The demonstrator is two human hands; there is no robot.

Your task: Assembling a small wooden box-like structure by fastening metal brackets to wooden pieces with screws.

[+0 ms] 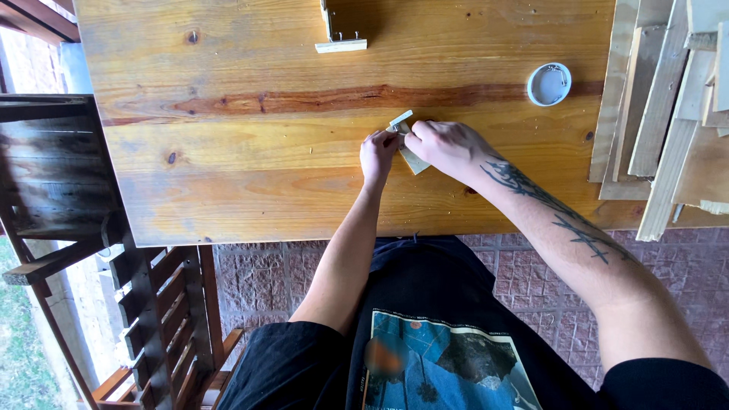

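With your left hand [377, 154] and right hand [444, 144] both pinched shut on the small wood piece [408, 144] between them, it could have slipped sideways under uneven pressure.

Outdoor patio used for woodworking: varnished plank table [228, 167], stacked wood offcuts [668, 114], paved floor [266, 281], slatted wooden chair [159, 319], grass [19, 364] at the edge.

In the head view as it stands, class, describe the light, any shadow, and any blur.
Head view: soft, even daylight on the wooden table, no harsh glare; a faint shadow under the hands holding the small wood pieces; edges bend slightly from the wide lens; one blurred patch on the shirt print.
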